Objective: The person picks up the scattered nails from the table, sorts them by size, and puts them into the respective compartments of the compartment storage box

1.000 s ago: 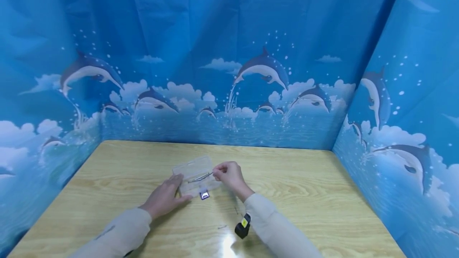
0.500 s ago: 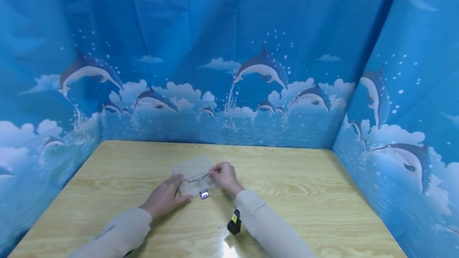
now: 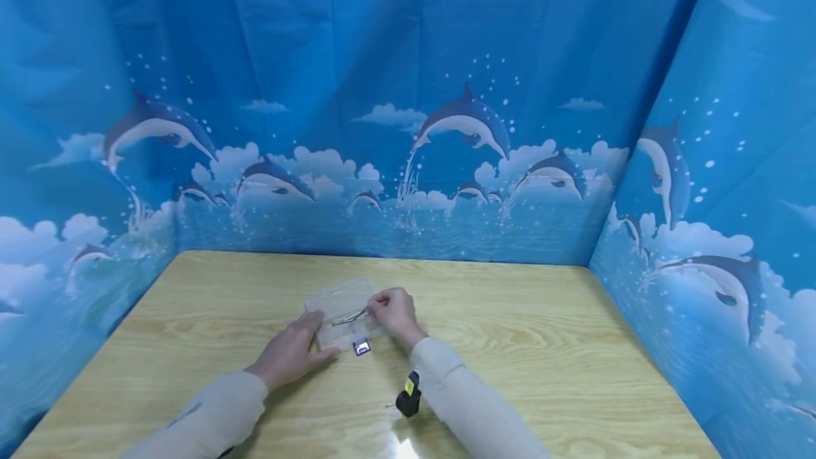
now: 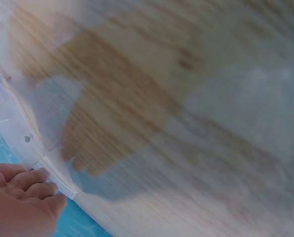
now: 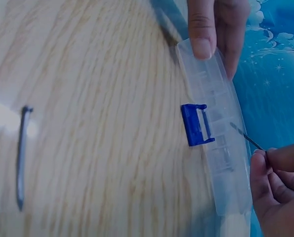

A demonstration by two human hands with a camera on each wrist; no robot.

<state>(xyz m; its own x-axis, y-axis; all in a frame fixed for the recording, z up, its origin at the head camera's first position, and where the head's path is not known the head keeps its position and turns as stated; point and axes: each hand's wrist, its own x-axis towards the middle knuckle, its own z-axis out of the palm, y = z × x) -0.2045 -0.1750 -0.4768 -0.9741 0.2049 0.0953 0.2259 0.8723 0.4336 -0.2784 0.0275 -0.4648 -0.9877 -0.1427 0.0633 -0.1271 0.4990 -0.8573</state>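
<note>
A clear rectangular plastic box (image 3: 341, 297) sits between the left hand (image 3: 293, 350) and the right hand (image 3: 397, 314) on a pale wood-grain table (image 3: 542, 346), a blue dolphin-print curtain (image 3: 357, 112) behind; a grey metal nail (image 5: 21, 160) lies before the box's blue plastic latch (image 5: 190, 125).

Blue dolphin backdrop (image 3: 382, 34), wood-grain table (image 3: 542, 346).

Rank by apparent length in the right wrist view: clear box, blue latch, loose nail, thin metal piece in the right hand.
1. Clear box
2. Loose nail
Blue latch, thin metal piece: too alike to rank; the right hand hides part of the piece.
</note>
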